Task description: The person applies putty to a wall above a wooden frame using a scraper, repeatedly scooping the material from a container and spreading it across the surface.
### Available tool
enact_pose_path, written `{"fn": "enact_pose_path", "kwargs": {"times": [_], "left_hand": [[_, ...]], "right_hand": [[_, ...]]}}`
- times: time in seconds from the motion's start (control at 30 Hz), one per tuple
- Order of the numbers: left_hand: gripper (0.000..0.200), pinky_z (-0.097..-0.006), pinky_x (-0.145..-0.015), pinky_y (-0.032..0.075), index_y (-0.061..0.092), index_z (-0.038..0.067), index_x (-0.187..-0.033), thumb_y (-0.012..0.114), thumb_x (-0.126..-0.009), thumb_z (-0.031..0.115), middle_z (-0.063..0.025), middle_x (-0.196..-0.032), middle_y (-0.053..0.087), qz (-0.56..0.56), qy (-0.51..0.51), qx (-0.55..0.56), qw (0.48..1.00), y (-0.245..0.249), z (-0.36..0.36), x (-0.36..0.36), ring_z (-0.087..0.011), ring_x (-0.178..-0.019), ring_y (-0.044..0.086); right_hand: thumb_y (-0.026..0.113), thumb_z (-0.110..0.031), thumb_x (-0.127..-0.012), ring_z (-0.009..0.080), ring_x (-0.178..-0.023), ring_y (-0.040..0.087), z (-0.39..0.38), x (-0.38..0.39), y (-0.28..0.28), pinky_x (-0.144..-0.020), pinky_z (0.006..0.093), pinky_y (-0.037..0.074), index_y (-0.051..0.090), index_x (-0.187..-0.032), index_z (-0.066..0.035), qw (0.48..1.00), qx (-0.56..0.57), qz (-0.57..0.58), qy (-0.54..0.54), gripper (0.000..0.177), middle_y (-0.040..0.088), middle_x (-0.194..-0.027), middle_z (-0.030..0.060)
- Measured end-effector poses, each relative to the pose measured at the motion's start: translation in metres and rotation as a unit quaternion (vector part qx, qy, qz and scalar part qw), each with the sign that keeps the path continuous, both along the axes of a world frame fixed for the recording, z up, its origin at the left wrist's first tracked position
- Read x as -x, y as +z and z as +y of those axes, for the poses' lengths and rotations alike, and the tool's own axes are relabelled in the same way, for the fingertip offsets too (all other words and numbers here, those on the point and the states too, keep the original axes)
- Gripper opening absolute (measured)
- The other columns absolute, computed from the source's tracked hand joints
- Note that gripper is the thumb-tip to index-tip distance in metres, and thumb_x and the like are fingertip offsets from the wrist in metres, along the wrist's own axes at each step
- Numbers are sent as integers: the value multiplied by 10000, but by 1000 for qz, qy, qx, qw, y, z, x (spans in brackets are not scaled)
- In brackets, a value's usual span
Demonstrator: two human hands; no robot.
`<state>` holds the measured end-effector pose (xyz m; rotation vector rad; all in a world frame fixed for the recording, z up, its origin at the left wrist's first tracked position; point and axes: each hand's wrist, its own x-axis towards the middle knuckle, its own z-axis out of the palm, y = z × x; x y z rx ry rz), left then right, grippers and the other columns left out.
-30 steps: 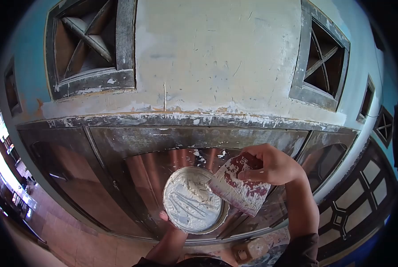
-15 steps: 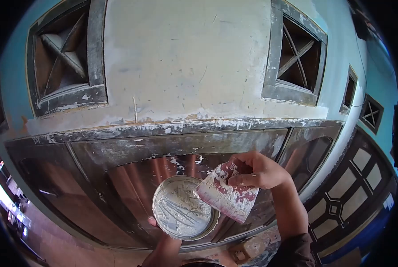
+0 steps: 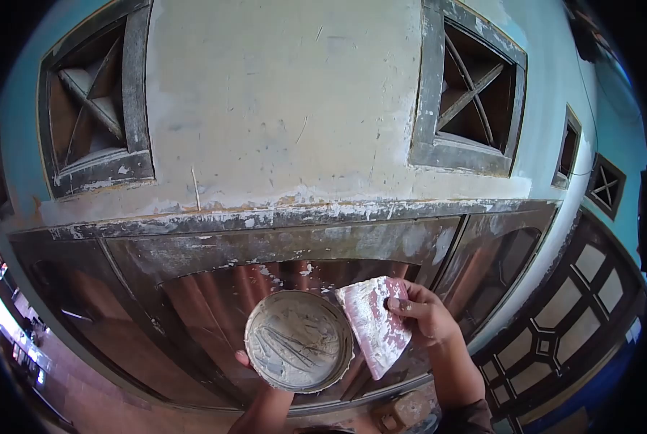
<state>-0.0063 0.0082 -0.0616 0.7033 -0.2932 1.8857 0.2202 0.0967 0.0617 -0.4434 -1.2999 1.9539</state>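
1. L hand (image 3: 244, 359) grips the round pan (image 3: 348, 356) from below, at its near-left side; a fingertip shows by the rim, the rest is hid. behind the pan, so exact finger spread = can't tell.
2. Pan sits low, in front of the dark wood frame (image 3: 323, 244), mouth tipped twd. the camera; prob. held so the inside is easy to see & reach from the R.
3. Paste (image 3: 294, 362), pale & ridged w/ streaks, coats the pan's floor. Looks thick enough to stay put despite the tilt.
4. R hand (image 3: 428, 318) is closed on the scraper (image 3: 375, 325), a flat reddish piece: thumb across the near face, other fingers mostly hid. behind it. Pinch is at the far edge from the pan, prob. to leave the working edge free.
5. Scraper stands tilted just beside the pan's R rim, its broad side twd. the camera w/ white smears on it; can't tell if the edges touch. Being that close prob. means any drips land in the pan.
6. Above: scuffed pale wall (image 3: 265, 101) btwn. 2 crossed-bar vents, L vent (image 3: 139, 87) & R vent (image 3: 428, 155). White patches on the wood frame too.
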Motion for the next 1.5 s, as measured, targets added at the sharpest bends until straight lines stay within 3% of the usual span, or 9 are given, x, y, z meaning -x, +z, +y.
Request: {"fn": "enact_pose_path", "kwargs": {"times": [0.07, 0.17, 0.3, 0.37, 0.4, 0.53, 1.03, 1.3, 1.5], "left_hand": [[1112, -615, -1093, 389, 295, 74, -1529, 616, -750, 800, -201, -1546, 327, 58, 105, 32, 992, 11, 8, -6, -400, -1362, 403], [1133, -630, -1096, 381, 288, 96, -1535, 607, -730, 827, -196, -1550, 325, 29, 29, -61, 997, 49, 15, -17, -398, -1368, 402], [1239, -754, -1064, 313, 221, 129, -1563, 722, -645, 793, -268, -1578, 215, 98, -49, -70, 991, 68, 12, 6, -562, -1379, 295], [1243, -778, -1037, 322, 216, 140, -1565, 722, -640, 798, -237, -1586, 223, 110, -27, -53, 992, 68, 8, 16, -602, -1357, 294], [1233, -771, -1041, 327, 224, 148, -1564, 719, -641, 799, -222, -1590, 224, 119, -23, -68, 990, 76, 5, 15, -597, -1367, 282], [1198, -814, -990, 318, 238, 150, -1561, 731, -662, 770, -214, -1600, 196, 97, 15, -67, 993, 74, 6, 13, -611, -1385, 218], [1123, -867, -906, 327, 130, 372, -1572, 731, -697, 738, -266, -1574, 210, 125, -17, -176, 976, 71, 26, 2, -662, -1343, 238], [1206, -845, -938, 338, 247, 132, -1553, 697, -659, 806, -286, -1546, 259, 114, 92, -83, 986, 56, 15, -13, -660, -1320, 282], [1224, -805, -948, 385, 251, 130, -1552, 724, -640, 794, -286, -1535, 286, 128, 101, -38, 986, 47, 3, -21, -653, -1322, 290]], "right_hand": [[650, -52, -939, 118, -870, 657, -7, -1, 1, -766, 282, 540, 585, -1212, 19, 999, 17, 31, -19, 290, 680, -997, 56], [597, -77, -979, 154, -926, 661, 0, -16, -10, -826, 321, 529, 564, -1246, 20, 994, -3, 102, -22, 287, 678, -1030, 70], [588, -34, -958, 226, -986, 664, 15, -28, 1, -833, 375, 531, 615, -1204, -5, 935, -286, 55, -203, 249, 672, -1144, 132], [679, -23, -872, 334, -1039, 659, 21, -26, 24, -869, 380, 527, 638, -1177, -20, 588, -689, -51, -421, 307, 661, -1177, 197], [728, -23, -806, 412, -1104, 629, 21, -26, 29, -928, 426, 504, 634, -1192, -29, 494, -728, -105, -462, 396, 640, -1210, 234], [742, -65, -812, 390, -1230, 566, 60, -11, 18, -1044, 522, 395, 642, -1221, -57, 374, -754, -159, -516, 422, 602, -1311, 208], [540, -133, -911, 338, -1412, 414, 92, 25, 14, -1149, 525, 231, 567, -1388, -90, 344, -738, -294, -500, 480, 498, -1492, 91], [539, -118, -904, 350, -1422, 401, 79, 16, 16, -1148, 534, 245, 559, -1386, -66, 335, -747, -338, -464, 486, 489, -1500, 106], [540, -115, -953, 348, -1423, 400, 73, 12, 24, -1150, 523, 259, 536, -1377, -20, 368, -776, -197, -472, 435, 494, -1481, 156]]}}
